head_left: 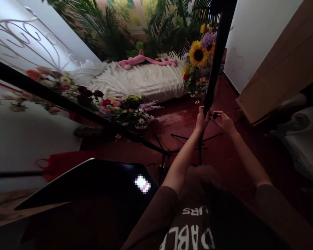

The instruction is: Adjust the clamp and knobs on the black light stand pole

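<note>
A black light stand (pixel 212 78) rises in front of me, its legs spread on the dark red floor. My left hand (pixel 202 119) is wrapped round its pole at a joint. Just to the right, the fingers of my right hand (pixel 224 121) pinch a small black knob (pixel 214 115) on the side of that joint. The upper end of the pole runs out of view at the top.
Another black stand (pixel 99 119) slants across the left. Flowers (pixel 135 111) border a white-draped bench (pixel 151 81) with a pink plush toy (pixel 138 61). Sunflowers (pixel 198 53) stand behind the pole. A glossy black panel (pixel 94 184) lies left; an armchair (pixel 307 128) is right.
</note>
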`<action>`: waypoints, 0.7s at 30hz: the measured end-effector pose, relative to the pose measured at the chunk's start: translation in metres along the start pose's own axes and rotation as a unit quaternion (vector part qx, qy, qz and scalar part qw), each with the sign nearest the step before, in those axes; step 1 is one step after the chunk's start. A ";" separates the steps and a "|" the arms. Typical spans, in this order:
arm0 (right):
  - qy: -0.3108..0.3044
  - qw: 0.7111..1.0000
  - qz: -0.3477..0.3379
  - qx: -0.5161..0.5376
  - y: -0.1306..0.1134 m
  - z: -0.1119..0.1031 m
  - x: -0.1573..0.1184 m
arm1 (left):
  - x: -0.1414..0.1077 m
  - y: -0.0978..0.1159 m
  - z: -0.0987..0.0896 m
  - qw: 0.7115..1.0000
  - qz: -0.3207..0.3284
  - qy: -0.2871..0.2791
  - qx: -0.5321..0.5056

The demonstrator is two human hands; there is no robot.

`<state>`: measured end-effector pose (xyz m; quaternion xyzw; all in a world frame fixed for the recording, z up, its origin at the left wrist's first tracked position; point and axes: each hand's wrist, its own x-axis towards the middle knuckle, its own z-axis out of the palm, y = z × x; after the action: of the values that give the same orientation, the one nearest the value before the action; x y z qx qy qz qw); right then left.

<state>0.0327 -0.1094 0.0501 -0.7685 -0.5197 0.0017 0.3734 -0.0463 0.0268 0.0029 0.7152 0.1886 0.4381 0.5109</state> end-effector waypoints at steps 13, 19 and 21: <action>-0.001 0.990 0.141 0.019 0.006 0.007 0.003 | -0.001 -0.001 0.001 1.000 0.001 0.007 0.000; 0.014 0.995 0.096 -0.007 0.012 0.006 0.009 | -0.002 0.002 0.002 1.000 -0.015 0.012 0.006; 0.010 0.997 0.078 -0.002 0.014 0.006 0.011 | -0.002 0.002 0.002 1.000 -0.013 0.014 0.007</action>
<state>0.0470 -0.0995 0.0422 -0.8073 -0.4548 0.0219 0.3754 -0.0465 0.0233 0.0041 0.7103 0.2076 0.4399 0.5087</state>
